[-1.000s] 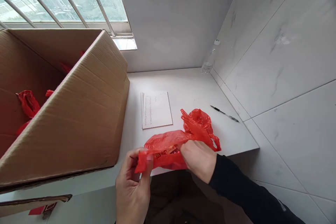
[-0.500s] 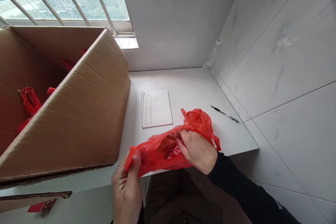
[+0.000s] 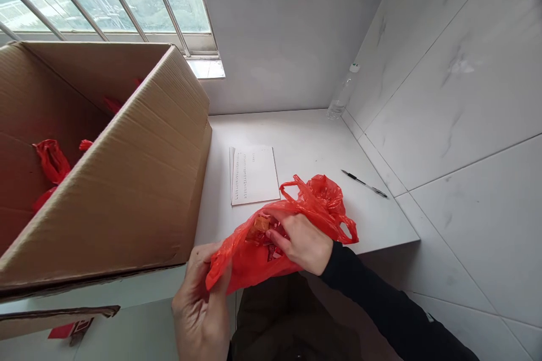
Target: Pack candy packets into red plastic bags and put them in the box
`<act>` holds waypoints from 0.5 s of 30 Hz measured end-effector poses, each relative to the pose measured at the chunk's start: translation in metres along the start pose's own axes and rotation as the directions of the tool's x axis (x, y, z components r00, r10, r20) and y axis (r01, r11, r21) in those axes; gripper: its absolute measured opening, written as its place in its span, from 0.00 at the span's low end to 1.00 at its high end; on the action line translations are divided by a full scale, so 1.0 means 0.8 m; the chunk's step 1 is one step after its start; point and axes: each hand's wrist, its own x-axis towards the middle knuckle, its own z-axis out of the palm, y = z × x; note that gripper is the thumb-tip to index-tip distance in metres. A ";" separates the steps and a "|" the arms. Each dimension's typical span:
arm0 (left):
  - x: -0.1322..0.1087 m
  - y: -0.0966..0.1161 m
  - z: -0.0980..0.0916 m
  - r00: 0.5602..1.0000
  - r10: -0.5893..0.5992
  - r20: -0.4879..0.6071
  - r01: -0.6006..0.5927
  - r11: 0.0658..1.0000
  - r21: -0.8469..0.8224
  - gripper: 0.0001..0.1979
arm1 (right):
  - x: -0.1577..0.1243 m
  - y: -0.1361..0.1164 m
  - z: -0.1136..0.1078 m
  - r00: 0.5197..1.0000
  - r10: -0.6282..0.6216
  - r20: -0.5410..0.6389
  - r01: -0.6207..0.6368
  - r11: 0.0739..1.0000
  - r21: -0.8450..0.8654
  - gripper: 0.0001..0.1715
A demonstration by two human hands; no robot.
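At the lower centre of the frame, we pinched the left end of the red plastic bag (image 3: 249,273) with the left hand (image 3: 201,299); the bag extended rightward from it. We placed the right hand (image 3: 307,242) inside the open mouth, against an orange-wrapped item (image 3: 261,224); we could not tell whether it was gripped. Beyond, we observed the paper pad (image 3: 256,175), centre.
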 end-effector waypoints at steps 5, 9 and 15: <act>0.004 -0.001 0.001 0.998 -0.018 -0.055 0.017 1.000 -0.014 0.09 | 0.003 0.010 0.012 0.999 0.005 -0.052 -0.020 0.958 -0.285 0.17; 0.005 0.001 0.001 0.996 -0.025 -0.086 0.025 1.000 -0.001 0.10 | 0.004 0.009 0.011 0.997 0.002 -0.071 -0.024 0.951 -0.307 0.13; 0.006 -0.009 -0.002 0.996 -0.060 -0.064 0.055 0.996 -0.068 0.11 | -0.004 -0.001 0.005 0.993 -0.005 -0.114 -0.005 0.996 -0.084 0.14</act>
